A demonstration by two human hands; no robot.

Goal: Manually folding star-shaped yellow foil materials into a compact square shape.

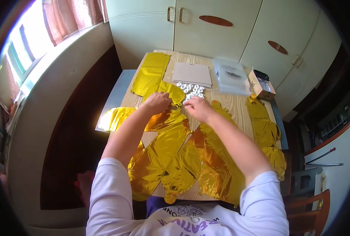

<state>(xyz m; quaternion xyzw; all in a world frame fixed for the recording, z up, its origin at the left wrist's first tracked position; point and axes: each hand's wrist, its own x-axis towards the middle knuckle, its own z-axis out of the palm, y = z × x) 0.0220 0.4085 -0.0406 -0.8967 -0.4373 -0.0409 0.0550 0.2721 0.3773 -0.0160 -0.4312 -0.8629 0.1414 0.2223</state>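
Flat gold foil balloons (155,151) lie spread over the wooden table. My left hand (158,102) is closed at the edge of the upper foil balloon (151,74), its fingers curled down on the foil. Just right of it, my right hand (199,108) is also closed, fingertips pinched together beside a cluster of small white rolls (194,89). Whatever sits between the right fingertips is hidden or too small to name. Both forearms reach across the foil, covering parts of it.
Grey cardboard sheets (191,74) lie behind the rolls. Clear plastic packaging (232,76) and an open box (262,85) with a black item stand at the far right. More gold foil (263,128) drapes over the table's right edge. Pale cabinets (214,35) rise behind.
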